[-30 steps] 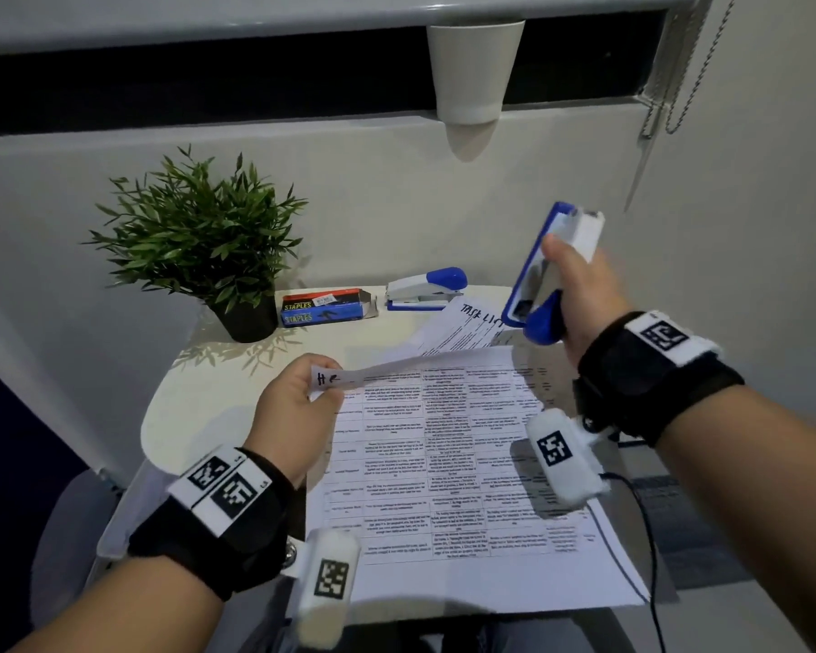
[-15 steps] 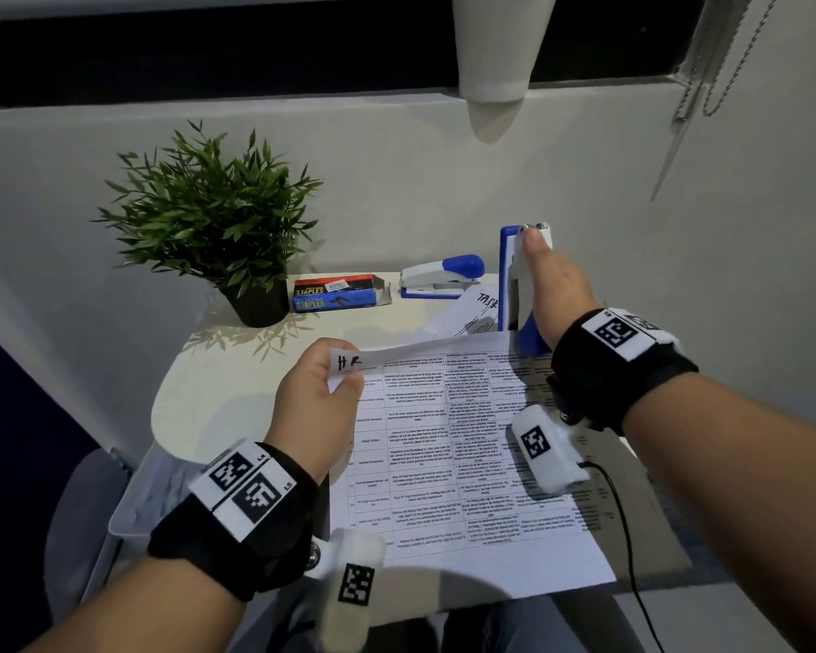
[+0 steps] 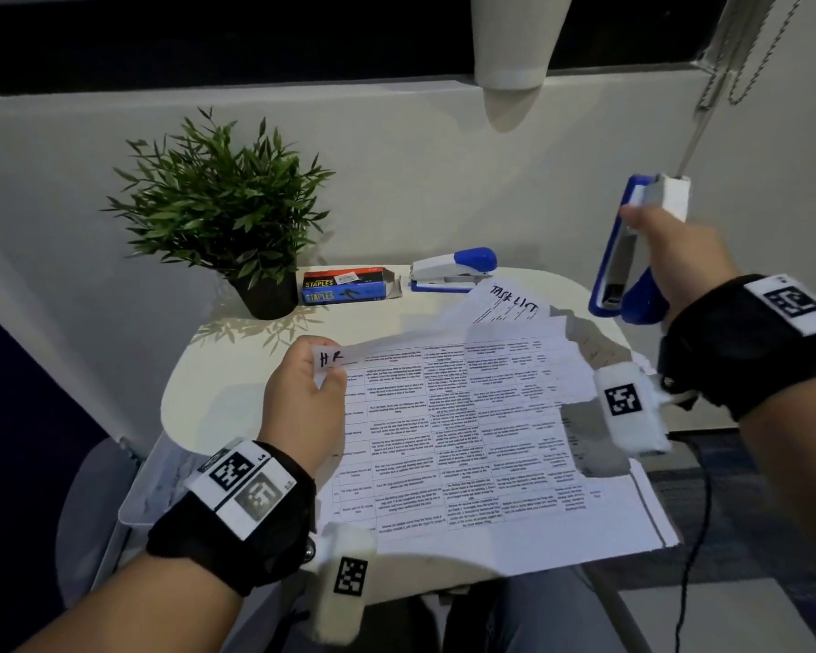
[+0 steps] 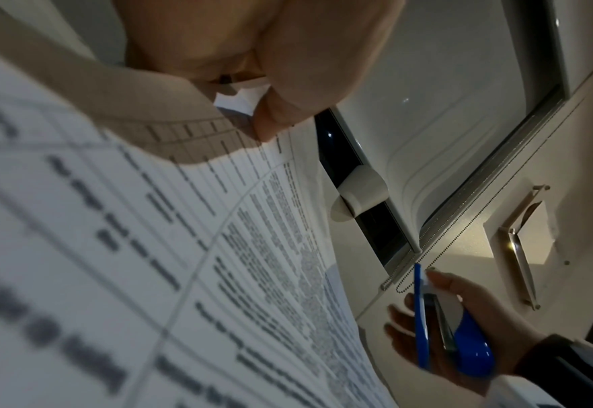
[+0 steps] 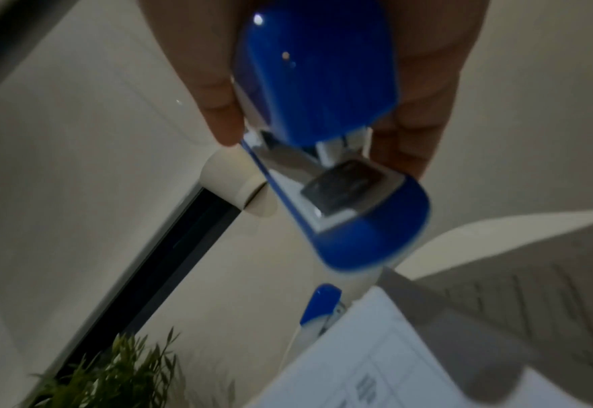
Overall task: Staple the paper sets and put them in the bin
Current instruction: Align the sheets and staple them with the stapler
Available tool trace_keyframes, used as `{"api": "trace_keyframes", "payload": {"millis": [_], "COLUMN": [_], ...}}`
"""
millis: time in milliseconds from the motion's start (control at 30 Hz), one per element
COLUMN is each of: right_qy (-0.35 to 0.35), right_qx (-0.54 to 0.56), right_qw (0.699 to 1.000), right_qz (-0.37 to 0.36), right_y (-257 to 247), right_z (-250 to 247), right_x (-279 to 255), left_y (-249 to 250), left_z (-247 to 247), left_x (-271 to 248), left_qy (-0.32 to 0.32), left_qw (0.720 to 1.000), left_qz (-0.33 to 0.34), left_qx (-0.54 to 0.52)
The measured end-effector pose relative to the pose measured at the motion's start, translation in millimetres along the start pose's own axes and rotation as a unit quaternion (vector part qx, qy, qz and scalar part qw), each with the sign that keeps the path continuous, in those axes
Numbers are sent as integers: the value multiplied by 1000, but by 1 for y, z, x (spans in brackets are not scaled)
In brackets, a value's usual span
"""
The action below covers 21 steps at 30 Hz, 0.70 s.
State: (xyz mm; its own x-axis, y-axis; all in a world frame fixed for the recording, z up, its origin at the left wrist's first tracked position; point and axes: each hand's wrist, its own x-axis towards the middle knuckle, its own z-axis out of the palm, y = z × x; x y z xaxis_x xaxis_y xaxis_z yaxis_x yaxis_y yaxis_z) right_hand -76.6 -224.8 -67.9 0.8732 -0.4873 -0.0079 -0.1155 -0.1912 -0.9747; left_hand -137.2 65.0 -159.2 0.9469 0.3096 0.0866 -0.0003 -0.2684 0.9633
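1. The bin (image 3: 135, 506) hangs low off the table's (image 3: 194, 384) left edge, a pale translucent container, partly hidden behind the left wrist.
2. A plant (image 3: 236, 219) stands at the table's back left, with a staples box (image 3: 345, 287) and a spare stapler (image 3: 453, 271) beside it along the back edge.
3. The left hand (image 3: 302, 402) pinches the paper set's (image 3: 467, 440) near-left corner, marked "HR", thumb and fingers clamped on it and lifting that corner off the stack. The other sheets lie across the table's middle and overhang its front edge.
4. The right hand (image 3: 670, 247) is wrapped round the stapler (image 3: 632, 256), holding it upright in the air off the table's right edge, well apart from the papers. The right wrist view shows its mouth gaping open, nothing in it.
5. The step in hand appears to be stapling: a set is gathered and presented, but not yet fastened.
6. The next move likely calls for bringing the stapler's mouth over the pinched corner, clear of the left fingers, and squeezing; only then can the set go left into the bin.
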Motion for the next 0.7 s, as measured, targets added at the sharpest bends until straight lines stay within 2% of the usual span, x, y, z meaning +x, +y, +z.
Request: {"api": "trace_keyframes", "payload": {"millis": [100, 167, 233, 333, 400, 467, 533, 600, 633, 700], "right_qy": [-93, -167, -206, -183, -173, -171, -184, -204, -211, -226], "right_qx": [-18, -35, -59, -87, -104, -91, -59, -34, -26, -26], "right_qw": [993, 978, 965, 972, 977, 981, 981, 978, 977, 974], "right_qz": [70, 124, 152, 114, 72, 32, 9, -2, -8, -13], "right_y": [7, 16, 28, 37, 38, 38, 37, 35, 34, 32], "right_z": [-1, 4, 9, 15, 16, 16, 16, 15, 15, 14], "right_x": [-4, -12, -15, -18, -21, -27, -31, -35, -36, -36], "left_y": [3, 6, 8, 8, 10, 19, 33, 48, 55, 69], "left_z": [2, 5, 6, 3, -2, -4, 1, 12, 18, 30], "left_x": [1, 0, 0, 1, 3, 2, 3, 8, 11, 19], "left_qy": [12, 6, 5, 14, 15, -16, -57, -111, -138, -192], "left_qw": [1000, 1000, 1000, 999, 988, 944, 876, 815, 797, 794], "left_qz": [-3, -8, -12, -5, 27, 85, 146, 182, 194, 209], "left_qx": [1, -9, -17, 30, 153, 319, 456, 538, 555, 538]}}
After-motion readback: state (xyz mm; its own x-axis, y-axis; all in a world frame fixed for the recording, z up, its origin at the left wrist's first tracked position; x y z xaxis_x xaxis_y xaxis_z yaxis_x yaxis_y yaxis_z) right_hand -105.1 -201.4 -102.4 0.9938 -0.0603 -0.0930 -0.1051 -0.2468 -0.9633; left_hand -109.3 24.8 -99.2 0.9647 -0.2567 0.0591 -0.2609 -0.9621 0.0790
